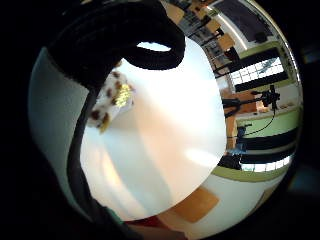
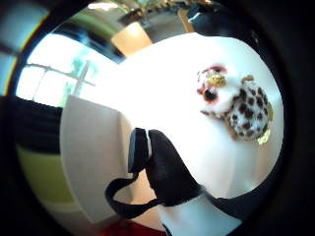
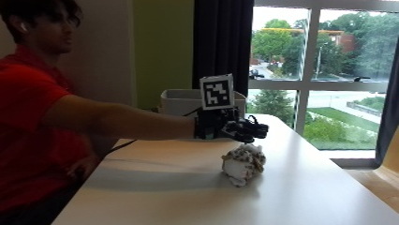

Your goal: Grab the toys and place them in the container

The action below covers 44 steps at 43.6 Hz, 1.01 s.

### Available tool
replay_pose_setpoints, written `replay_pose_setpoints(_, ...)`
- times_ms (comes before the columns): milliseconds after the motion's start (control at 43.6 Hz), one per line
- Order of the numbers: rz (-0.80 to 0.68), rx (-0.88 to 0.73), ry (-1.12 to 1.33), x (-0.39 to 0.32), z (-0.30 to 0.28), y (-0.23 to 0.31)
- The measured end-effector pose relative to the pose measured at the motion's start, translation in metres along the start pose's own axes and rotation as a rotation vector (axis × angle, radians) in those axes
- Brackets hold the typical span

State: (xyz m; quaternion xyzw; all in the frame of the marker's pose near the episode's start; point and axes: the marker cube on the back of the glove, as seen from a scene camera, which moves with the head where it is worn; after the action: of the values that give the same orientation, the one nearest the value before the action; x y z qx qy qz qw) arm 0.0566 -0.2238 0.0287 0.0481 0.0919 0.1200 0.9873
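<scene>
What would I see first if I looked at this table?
A spotted plush toy lies alone on the white table. The gloved right hand hovers just above it, fingers loosely curled and holding nothing. Behind the hand, at the table's far edge, stands a pale container.

A person in red sits at the left and reaches the gloved right hand (image 3: pixel 240 129) out over the white table (image 3: pixel 187 187). The fingers are loosely curled and hold nothing. A spotted toy (image 3: pixel 243 164) lies just below. A white container (image 3: pixel 181 101) stands at the far side.
</scene>
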Motion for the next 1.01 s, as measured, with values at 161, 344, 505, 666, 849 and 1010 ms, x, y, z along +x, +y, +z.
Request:
replay_pose_setpoints(161, 0.017, -0.012, 0.0, 0.004, 0.016, -0.016)
replay_pose_setpoints(344, 0.022, -0.026, 0.049, 0.004, 0.033, -0.027)
replay_pose_setpoints(505, 0.025, -0.045, 0.05, 0.005, 0.05, -0.033)
replay_pose_setpoints(666, -0.004, -0.077, 0.076, 0.008, 0.062, -0.037)
replay_pose_setpoints(849, -0.007, -0.092, 0.059, 0.009, 0.069, -0.042)
replay_pose_setpoints(1010, 0.011, -0.086, 0.07, 0.013, 0.077, -0.047)
